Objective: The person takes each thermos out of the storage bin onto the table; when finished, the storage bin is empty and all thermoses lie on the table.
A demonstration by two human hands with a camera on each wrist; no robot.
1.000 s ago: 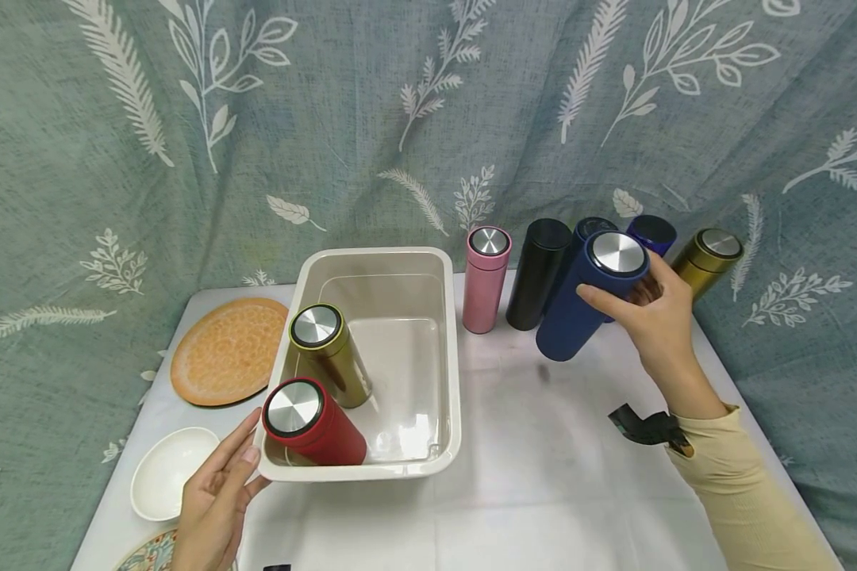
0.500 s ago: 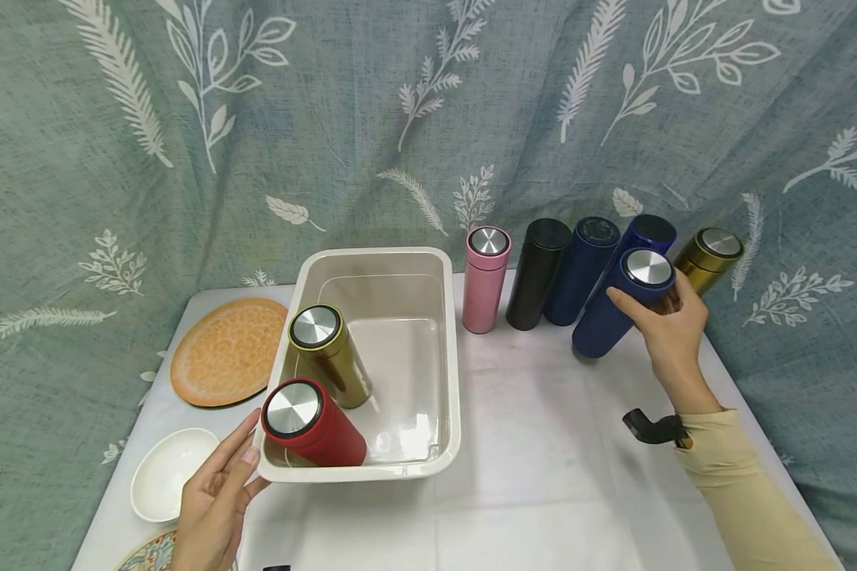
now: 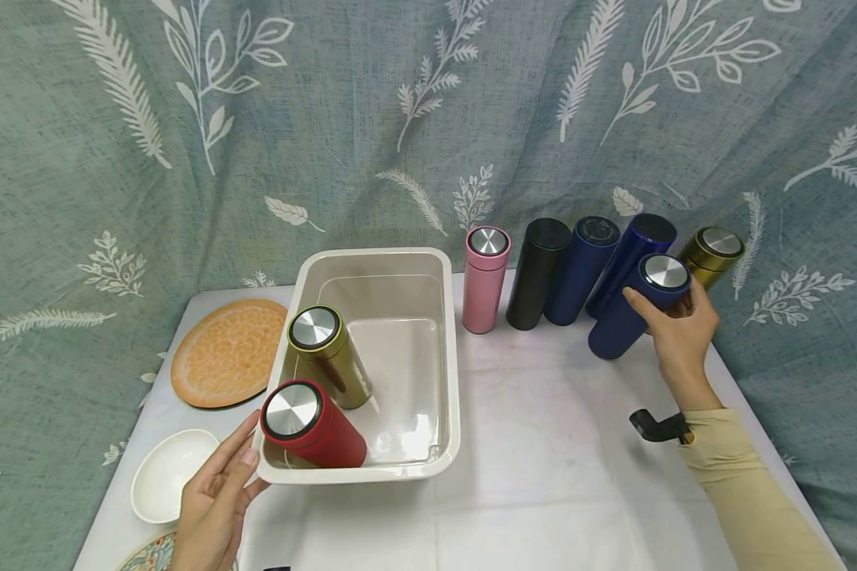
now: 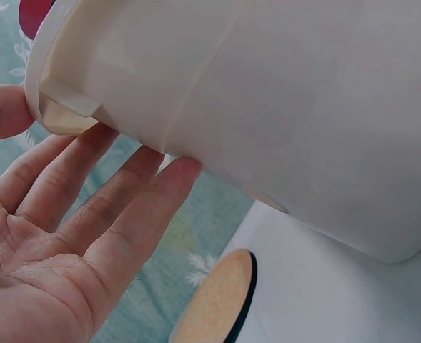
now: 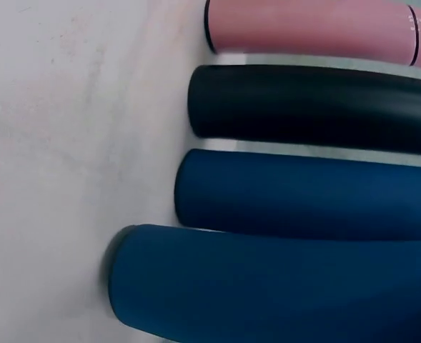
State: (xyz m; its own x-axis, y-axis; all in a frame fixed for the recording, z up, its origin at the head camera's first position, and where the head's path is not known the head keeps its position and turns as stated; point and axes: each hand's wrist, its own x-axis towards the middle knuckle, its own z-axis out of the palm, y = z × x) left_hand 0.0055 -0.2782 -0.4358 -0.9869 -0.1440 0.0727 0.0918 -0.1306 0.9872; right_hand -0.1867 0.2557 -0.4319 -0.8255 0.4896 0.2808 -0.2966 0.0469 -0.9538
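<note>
My right hand grips a navy thermos flask with a silver-topped lid. It tilts slightly in the head view, in front of a row of flasks; its base is at or just above the white cloth, and I cannot tell whether they touch. My left hand holds the near left corner of a cream plastic tub: the thumb lies at the rim, the fingers against the outer wall. Inside the tub, a gold flask and a red flask lean left in the view.
Behind stand pink, black, dark blue and glossy blue flasks, plus another gold one. Left of the tub lie a round orange mat, a white bowl and a patterned plate. A curtain hangs behind.
My right hand has carried the navy flask rightward and slightly lower, uncovering the dark blue flask and more of the glossy blue one. The left hand and tub are practically unmoved.
</note>
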